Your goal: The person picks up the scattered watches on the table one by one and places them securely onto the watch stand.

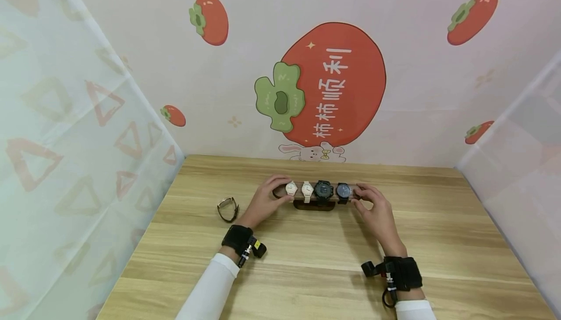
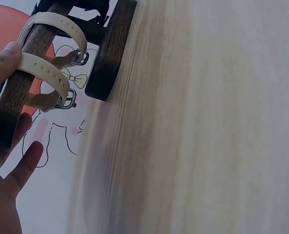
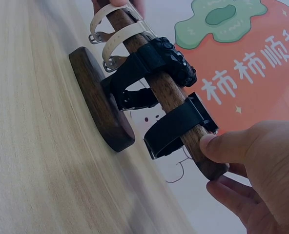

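A dark wooden T-shaped watch stand (image 1: 313, 206) carries several watches along its raised bar. On the left half are a white-strapped watch (image 1: 291, 188) and a second pale watch (image 1: 307, 191). A chunky black watch (image 1: 324, 190) and a dark watch with a blue face (image 1: 344, 191) sit further right. My left hand (image 1: 267, 199) grips the bar's left end, its thumb beside the outermost pale strap (image 2: 39, 66). At the opposite end my right hand (image 1: 378, 211) pinches the bar (image 3: 166, 92) between thumb and fingers, beside the black strap (image 3: 171, 127).
A loose watch with a dark strap (image 1: 228, 209) stands on its side on the wooden table (image 1: 307, 271), left of my left hand. Printed cloth walls (image 1: 416, 91) enclose the table at the back and both sides.
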Available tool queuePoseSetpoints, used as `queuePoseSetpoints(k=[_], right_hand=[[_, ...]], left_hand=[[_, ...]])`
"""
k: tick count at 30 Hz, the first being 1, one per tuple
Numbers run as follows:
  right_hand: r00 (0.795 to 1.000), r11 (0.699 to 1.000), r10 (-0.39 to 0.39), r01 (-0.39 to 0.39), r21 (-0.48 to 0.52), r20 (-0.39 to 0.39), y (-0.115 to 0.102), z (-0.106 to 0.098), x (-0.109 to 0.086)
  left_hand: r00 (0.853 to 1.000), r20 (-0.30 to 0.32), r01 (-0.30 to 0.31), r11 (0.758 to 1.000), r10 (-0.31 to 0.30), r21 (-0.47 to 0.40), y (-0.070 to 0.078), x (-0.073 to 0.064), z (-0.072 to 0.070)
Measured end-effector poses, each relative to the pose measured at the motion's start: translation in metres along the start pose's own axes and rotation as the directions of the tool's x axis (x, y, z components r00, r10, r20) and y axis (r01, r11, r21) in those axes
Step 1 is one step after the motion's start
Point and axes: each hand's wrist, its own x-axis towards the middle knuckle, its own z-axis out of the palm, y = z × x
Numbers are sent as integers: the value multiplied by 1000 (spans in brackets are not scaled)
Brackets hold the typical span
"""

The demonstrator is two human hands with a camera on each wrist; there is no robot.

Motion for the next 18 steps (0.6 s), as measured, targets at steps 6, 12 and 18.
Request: queuePoseSetpoints(k=[6,12,18], right_hand=[[1000,1000,-1,1,5,-5,-1,-1,0],[1000,1000,-1,1,7,-1,-2,-2,1],[1000,1000,0,0,9,5,-2,-2,1]], left_hand=[[999,-2,-32,999,32,-10,-2,0,3],[1000,0,-21,1000,21,-8,-2,0,6],[1000,2,-8,1000,8,12,-2,2,9]])
